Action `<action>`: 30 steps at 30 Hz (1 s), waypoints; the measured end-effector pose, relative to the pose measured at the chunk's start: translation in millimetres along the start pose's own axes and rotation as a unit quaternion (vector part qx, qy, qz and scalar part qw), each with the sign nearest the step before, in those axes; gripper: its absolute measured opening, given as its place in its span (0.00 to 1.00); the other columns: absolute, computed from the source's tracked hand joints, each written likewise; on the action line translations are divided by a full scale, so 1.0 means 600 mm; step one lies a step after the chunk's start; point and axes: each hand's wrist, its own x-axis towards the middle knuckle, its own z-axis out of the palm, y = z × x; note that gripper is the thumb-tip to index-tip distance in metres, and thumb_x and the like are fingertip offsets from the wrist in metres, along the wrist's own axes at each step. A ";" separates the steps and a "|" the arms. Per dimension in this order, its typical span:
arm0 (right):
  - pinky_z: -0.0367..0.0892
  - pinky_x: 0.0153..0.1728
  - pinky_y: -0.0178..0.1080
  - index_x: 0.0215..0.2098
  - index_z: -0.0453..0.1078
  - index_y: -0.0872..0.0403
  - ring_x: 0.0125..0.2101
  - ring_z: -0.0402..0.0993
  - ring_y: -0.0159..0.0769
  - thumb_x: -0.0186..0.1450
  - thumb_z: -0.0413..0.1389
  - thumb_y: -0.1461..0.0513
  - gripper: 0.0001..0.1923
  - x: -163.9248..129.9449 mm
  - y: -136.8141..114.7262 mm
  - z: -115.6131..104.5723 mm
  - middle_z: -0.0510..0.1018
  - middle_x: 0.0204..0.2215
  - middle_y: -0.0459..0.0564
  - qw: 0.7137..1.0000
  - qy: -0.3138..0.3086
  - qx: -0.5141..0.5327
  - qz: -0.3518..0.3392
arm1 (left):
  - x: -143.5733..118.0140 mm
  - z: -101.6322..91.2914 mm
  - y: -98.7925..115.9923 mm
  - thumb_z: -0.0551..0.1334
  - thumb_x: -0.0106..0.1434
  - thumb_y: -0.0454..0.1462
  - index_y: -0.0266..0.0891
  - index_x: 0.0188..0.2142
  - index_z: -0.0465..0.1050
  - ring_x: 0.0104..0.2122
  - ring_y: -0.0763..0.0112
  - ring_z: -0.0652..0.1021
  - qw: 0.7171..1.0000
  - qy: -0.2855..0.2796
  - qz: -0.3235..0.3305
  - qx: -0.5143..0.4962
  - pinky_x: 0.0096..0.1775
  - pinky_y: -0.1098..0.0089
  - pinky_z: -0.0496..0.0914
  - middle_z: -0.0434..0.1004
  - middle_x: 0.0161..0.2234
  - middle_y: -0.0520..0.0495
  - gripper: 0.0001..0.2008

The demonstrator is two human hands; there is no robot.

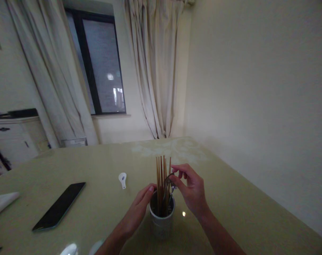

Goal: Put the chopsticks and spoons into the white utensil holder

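A grey-white utensil cup (pixel 161 225) stands upright on the table, holding several brown wooden chopsticks (pixel 161 184) and some shiny metal utensils. My left hand (pixel 141 205) is closed against the left side of the cup near its rim, partly hiding it. Above the right of the rim, my right hand (pixel 191 187) pinches a dark, curved metal utensil (pixel 169 176) between thumb and fingers, next to the chopsticks. Its lower part is lost among the chopsticks, so its exact kind is unclear. Another shiny metal handle (pixel 172 188) shows just below my right fingers.
A small white spoon (pixel 122 180) lies on the greenish table (pixel 102 166), left of the cup. Farther left are a black tablet-like slab (pixel 59 206) and a white object (pixel 3 203). A wall (pixel 256 106) runs along the table's right edge. Curtains (pixel 158 71) hang behind.
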 end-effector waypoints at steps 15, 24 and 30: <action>0.62 0.30 0.37 0.31 0.77 0.53 0.27 0.67 0.37 0.61 0.60 0.49 0.16 -0.019 0.100 0.050 0.75 0.24 0.45 0.967 0.022 0.062 0.244 | 0.064 -0.135 -0.029 0.53 0.70 0.41 0.34 0.55 0.75 0.56 0.36 0.74 0.805 0.210 0.139 0.537 0.55 0.38 0.67 0.76 0.58 0.29 0.21; 0.62 0.26 0.35 0.26 0.70 0.54 0.25 0.66 0.34 0.59 0.65 0.46 0.21 -0.036 0.098 0.067 0.72 0.22 0.42 0.945 -0.057 0.129 0.297 | 0.073 -0.085 -0.031 0.52 0.70 0.39 0.42 0.49 0.81 0.47 0.56 0.83 0.889 0.076 0.229 0.390 0.52 0.58 0.76 0.83 0.48 0.40 0.19; 0.63 0.26 0.35 0.26 0.71 0.55 0.25 0.68 0.34 0.57 0.67 0.45 0.22 -0.035 0.103 0.072 0.74 0.22 0.43 0.937 -0.085 0.164 0.298 | 0.042 -0.018 -0.014 0.57 0.71 0.36 0.47 0.50 0.83 0.54 0.59 0.80 0.903 -0.107 0.339 0.240 0.55 0.63 0.75 0.82 0.54 0.41 0.16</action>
